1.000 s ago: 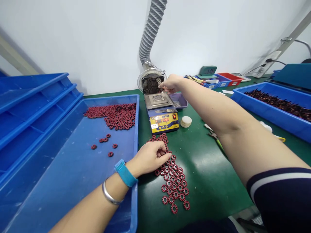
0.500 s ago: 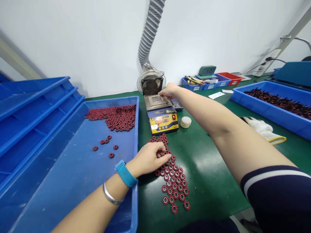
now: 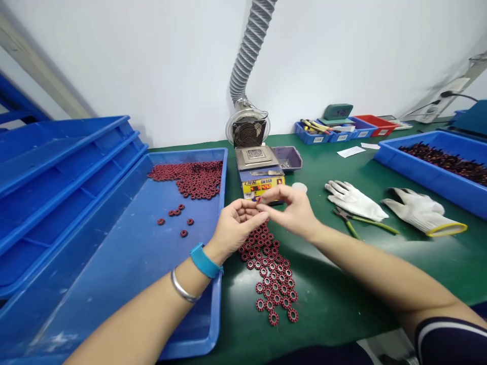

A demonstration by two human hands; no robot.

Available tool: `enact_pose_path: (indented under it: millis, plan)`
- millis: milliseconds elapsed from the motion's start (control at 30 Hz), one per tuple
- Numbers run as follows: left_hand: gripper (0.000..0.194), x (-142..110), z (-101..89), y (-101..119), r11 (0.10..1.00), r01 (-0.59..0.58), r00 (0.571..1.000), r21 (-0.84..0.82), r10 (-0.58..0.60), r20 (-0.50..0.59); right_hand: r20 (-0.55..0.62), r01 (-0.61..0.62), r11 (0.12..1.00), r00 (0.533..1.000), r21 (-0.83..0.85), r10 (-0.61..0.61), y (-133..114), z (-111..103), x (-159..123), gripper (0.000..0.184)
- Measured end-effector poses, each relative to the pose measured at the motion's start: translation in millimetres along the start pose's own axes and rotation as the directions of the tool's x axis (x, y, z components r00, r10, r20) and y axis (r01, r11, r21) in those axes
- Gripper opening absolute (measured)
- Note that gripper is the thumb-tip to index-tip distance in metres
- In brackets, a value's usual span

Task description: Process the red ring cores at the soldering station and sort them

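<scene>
In front of the yellow-faced heating unit [image 3: 263,185], my two hands meet at the fingertips. My right hand [image 3: 291,208] pinches a small red piece [image 3: 259,200], apparently one of the red toothed stator cores; fingers cover most of it. My left hand [image 3: 238,223] is closed, fingers curled and their tips against the right hand's; what they hold is hidden. Below them, many red stator cores [image 3: 274,289] with open centres lie on the green table [image 3: 327,299]. More stator cores [image 3: 198,180] are heaped in the blue tray [image 3: 125,253] at left, with several loose ones nearby.
A fan [image 3: 249,133] and a grey hose [image 3: 251,45] stand behind the unit's metal plate [image 3: 255,156]. White gloves [image 3: 353,200] and green-handled cutters [image 3: 352,223] lie at right. Beyond are a blue bin [image 3: 437,162] of dark parts and stacked blue trays [image 3: 76,187].
My right hand has come back from the hot plate to my left hand, now pinching a small red piece. The view has shifted, bringing the cutters and both gloves into sight.
</scene>
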State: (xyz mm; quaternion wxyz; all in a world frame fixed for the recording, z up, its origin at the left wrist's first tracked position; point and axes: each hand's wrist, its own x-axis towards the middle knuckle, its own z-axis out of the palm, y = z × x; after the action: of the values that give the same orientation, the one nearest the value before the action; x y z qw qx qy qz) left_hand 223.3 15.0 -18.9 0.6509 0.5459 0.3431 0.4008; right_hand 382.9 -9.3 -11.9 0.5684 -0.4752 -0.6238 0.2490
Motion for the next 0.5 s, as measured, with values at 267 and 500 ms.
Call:
enact_pose_path:
  millis: [267,500]
  plan:
    - [0.035,0,-5.6,13,0.971,-0.036,0.999,0.235,0.026,0.045,0.015,0.335,0.907,0.939,-0.255,-0.343,11,0,-32,0.007]
    - [0.027,13,-58.3,45,0.845,-0.018,0.989,0.534,0.094,-0.114,-0.019,0.059,0.962,0.998,-0.267,-0.067,60,-36,-48,0.006]
